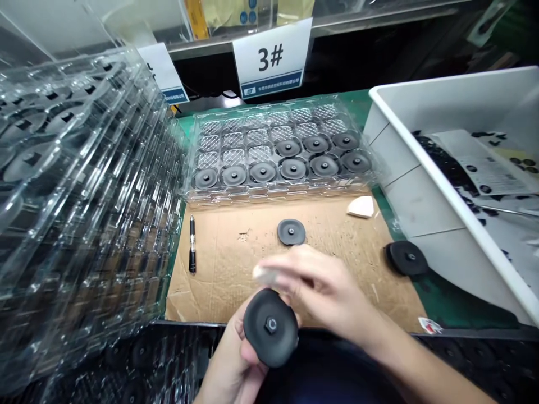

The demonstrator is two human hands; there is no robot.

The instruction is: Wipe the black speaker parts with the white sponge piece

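Observation:
My left hand (239, 359) grips a round black plastic part (269, 336) by its rim, its small central hub facing up at me. Just above it, my right hand (320, 286) pinches a small white pad (265, 275), smeared by motion. Whether the pad touches the part, I cannot tell. Another round black part (291, 232) lies on the cardboard sheet (223, 252) beyond my hands. A clear plastic blister tray (231, 196) at the back holds several such parts in its front pockets and right side.
Tall stacks of clear trays (138, 185) stand at the left. A pen (192, 244) lies beside them. On the right are a white wedge-shaped piece (361, 207), stacked black parts (407, 258) and a white bin (425, 151) with papers and black bits. A "3#" sign (273, 59) hangs behind.

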